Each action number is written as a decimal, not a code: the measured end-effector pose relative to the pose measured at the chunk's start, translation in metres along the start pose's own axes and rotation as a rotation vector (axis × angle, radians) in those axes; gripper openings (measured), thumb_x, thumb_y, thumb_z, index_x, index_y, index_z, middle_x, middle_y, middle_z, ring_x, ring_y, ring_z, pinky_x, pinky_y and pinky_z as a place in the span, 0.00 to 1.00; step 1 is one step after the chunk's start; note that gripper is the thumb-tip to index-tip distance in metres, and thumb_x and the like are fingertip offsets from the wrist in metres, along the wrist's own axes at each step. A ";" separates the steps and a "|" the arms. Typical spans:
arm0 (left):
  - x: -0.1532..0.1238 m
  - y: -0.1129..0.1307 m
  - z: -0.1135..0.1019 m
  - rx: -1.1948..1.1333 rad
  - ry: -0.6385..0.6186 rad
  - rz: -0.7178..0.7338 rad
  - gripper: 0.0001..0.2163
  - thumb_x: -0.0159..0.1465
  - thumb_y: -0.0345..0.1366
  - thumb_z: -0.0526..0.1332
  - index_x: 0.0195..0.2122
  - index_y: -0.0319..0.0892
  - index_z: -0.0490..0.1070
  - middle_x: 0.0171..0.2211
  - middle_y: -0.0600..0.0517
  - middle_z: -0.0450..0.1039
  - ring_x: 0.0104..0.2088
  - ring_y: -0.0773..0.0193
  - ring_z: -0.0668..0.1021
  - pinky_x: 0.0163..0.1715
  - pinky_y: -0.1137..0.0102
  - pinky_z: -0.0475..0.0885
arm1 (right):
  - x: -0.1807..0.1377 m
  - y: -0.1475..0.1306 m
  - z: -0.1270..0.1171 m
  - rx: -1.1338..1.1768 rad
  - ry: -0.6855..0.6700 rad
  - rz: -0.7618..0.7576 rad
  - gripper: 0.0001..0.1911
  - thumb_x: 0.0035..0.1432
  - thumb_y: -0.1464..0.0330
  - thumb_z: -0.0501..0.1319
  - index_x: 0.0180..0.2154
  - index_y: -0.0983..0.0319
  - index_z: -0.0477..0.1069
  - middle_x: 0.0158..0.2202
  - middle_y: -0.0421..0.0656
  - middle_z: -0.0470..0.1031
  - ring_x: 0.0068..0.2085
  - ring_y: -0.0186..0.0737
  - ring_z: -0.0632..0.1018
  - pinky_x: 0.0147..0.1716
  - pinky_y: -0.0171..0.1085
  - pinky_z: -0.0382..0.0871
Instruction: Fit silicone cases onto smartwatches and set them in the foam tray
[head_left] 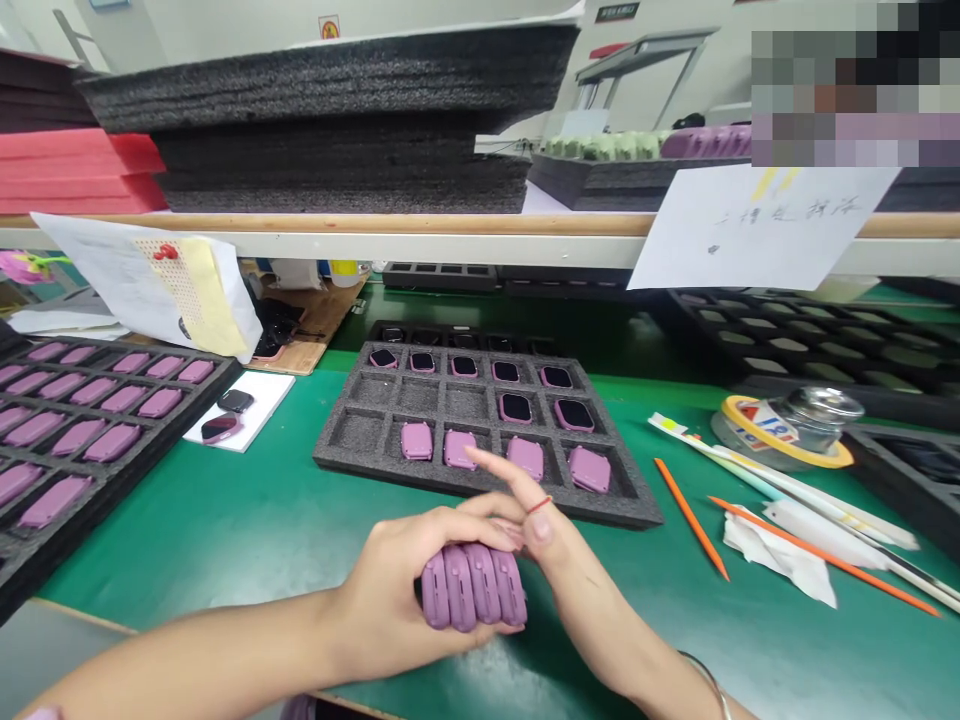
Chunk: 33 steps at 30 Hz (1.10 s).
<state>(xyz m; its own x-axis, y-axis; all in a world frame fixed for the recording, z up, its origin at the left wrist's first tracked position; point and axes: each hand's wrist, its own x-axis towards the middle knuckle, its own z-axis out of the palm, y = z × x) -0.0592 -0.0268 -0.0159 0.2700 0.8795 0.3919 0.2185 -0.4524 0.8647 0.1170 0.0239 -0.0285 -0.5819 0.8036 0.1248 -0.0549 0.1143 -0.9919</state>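
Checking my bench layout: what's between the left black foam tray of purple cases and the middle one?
A white card bearing two dark rounded pieces, in the head view.

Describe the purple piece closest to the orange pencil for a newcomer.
On the green bench, find the black foam tray in the middle. Its front row holds four plain purple pieces. Pick the far-right purple piece, nearest the orange pencil.
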 end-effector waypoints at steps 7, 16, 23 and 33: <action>-0.001 -0.012 0.004 -0.004 0.005 0.151 0.21 0.58 0.30 0.70 0.53 0.47 0.70 0.49 0.49 0.80 0.52 0.58 0.80 0.56 0.67 0.73 | -0.006 -0.011 0.015 0.307 -0.106 0.277 0.60 0.42 0.45 0.74 0.68 0.57 0.46 0.47 0.47 0.77 0.48 0.49 0.81 0.49 0.46 0.77; -0.006 -0.016 0.003 0.004 -0.033 0.131 0.28 0.65 0.43 0.64 0.65 0.52 0.59 0.64 0.43 0.61 0.65 0.50 0.64 0.64 0.58 0.62 | -0.005 -0.003 0.019 0.105 0.012 0.066 0.60 0.44 0.67 0.76 0.70 0.54 0.42 0.40 0.42 0.81 0.41 0.46 0.84 0.41 0.42 0.82; 0.004 -0.007 0.009 -0.786 -0.052 -0.636 0.38 0.45 0.45 0.79 0.55 0.43 0.68 0.44 0.46 0.75 0.44 0.56 0.79 0.49 0.62 0.73 | -0.006 0.007 0.012 -0.499 0.026 -0.416 0.52 0.55 0.76 0.68 0.71 0.49 0.41 0.55 0.44 0.76 0.55 0.45 0.78 0.56 0.45 0.74; 0.007 -0.016 0.005 -1.215 0.038 -0.788 0.23 0.50 0.47 0.76 0.42 0.36 0.79 0.36 0.46 0.80 0.33 0.63 0.83 0.33 0.72 0.79 | 0.002 -0.025 -0.011 -0.461 0.073 -0.404 0.12 0.51 0.73 0.72 0.31 0.56 0.71 0.44 0.39 0.76 0.44 0.37 0.81 0.41 0.30 0.77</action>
<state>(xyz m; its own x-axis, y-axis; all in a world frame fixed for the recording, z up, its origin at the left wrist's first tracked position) -0.0561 -0.0140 -0.0288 0.4290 0.8480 -0.3112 -0.6250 0.5274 0.5755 0.1258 0.0290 -0.0033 -0.5308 0.6800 0.5058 0.1067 0.6457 -0.7561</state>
